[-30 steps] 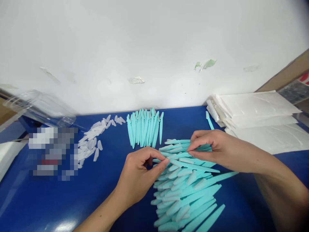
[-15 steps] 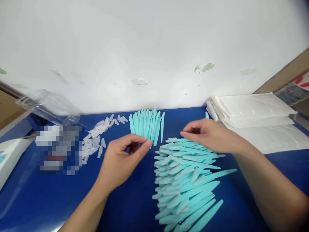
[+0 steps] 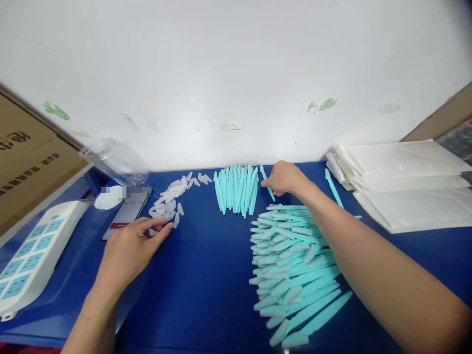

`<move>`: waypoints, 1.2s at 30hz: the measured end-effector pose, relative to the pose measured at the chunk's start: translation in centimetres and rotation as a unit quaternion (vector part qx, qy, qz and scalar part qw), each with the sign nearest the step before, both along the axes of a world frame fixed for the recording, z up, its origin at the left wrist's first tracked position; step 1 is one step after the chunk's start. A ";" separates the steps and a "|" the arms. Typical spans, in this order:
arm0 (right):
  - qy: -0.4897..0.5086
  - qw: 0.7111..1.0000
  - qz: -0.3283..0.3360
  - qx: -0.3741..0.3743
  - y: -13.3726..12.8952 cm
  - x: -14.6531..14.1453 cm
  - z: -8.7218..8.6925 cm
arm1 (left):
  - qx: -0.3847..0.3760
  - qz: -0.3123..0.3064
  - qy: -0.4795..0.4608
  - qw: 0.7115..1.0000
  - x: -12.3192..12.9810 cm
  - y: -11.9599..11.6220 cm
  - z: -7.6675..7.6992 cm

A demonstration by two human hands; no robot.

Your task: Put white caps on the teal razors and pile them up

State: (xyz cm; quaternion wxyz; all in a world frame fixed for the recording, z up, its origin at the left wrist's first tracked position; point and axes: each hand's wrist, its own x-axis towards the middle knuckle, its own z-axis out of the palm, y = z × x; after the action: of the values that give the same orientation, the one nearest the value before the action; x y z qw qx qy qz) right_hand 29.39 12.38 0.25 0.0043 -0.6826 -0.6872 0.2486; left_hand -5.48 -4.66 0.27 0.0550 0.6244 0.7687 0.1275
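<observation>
My right hand [image 3: 283, 178] is closed in a pinch on a turquoise eyebrow razor [image 3: 263, 172], just right of a neat row of similar razors [image 3: 236, 189]. The held razor is tilted, and the fingers cover its middle. My left hand [image 3: 136, 243] has its thumb and index finger pinched at the near edge of a scattered pile of translucent caps [image 3: 167, 199]. One small cap [image 3: 176, 220] touches the fingertips. A large heap of turquoise razors [image 3: 291, 265] lies below my right forearm, which hides its right part.
At the left are a white power strip [image 3: 44, 253], a phone [image 3: 127, 214] and a clear plastic jar [image 3: 114, 162] on its side. White packets [image 3: 401, 162] are stacked at the right, beside a lone razor [image 3: 334, 188]. A white wall [image 3: 236, 73] bounds the blue table [image 3: 191, 285].
My right hand has moved from above the heap to the single razor beside the row and gripped it. My left hand has shifted left and down to the caps. The view has turned slightly left.
</observation>
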 end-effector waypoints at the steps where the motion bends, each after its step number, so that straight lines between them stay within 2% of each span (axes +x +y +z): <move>1: -0.015 1.000 -0.007 0.006 0.0 -0.1 0.1 | -0.007 0.000 0.012 1.000 0.3 0.2 -0.4; 4: -0.058 0.998 -0.018 0.027 0.1 -0.5 0.3 | -0.030 -0.006 0.037 0.999 1.4 1.0 -1.0; 8: -0.070 0.996 -0.013 0.044 -0.2 -0.3 0.9 | -0.058 -0.018 0.016 0.998 1.6 1.4 -0.6; 11: -0.038 0.998 0.015 0.049 -1.1 1.2 2.0 | -0.072 -0.026 -0.054 0.996 1.3 1.1 -0.4; 14: 0.044 0.996 0.069 0.024 -3.1 3.7 3.5 | -0.045 -0.036 -0.169 0.984 2.0 1.1 0.3; 16: 0.110 0.989 0.102 -0.008 -4.8 5.4 4.2 | -0.032 -0.064 -0.269 0.960 3.6 1.5 1.2; 18: 0.166 0.977 0.129 -0.035 -6.4 6.8 4.4 | -0.048 -0.097 -0.367 0.924 6.1 2.3 2.2; 21: 0.285 0.946 0.145 -0.049 -8.1 8.1 3.9 | -0.053 -0.103 -0.542 0.833 10.2 4.1 3.0; 24: 0.326 0.935 0.133 -0.047 -9.0 8.4 3.1 | -0.020 -0.070 -0.637 0.768 13.2 5.5 2.4; 26: 0.335 0.934 0.118 -0.047 -9.3 8.3 2.7 | -0.004 -0.052 -0.670 0.740 14.4 5.8 1.4; 30: 0.339 0.932 0.108 -0.065 -9.7 8.2 2.0 | -0.023 -0.034 -0.693 0.720 15.1 5.2 -0.3; 36: 0.332 0.935 0.091 -0.090 -10.1 8.8 1.2 | -0.003 -0.028 -0.676 0.736 14.6 5.0 -0.9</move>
State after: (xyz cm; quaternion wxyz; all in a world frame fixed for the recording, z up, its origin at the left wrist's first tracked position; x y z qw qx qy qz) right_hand 38.15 2.24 1.42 0.1477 -0.4933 -0.6806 0.5212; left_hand 9.08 0.35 -0.65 0.5658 0.3950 0.5114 0.5122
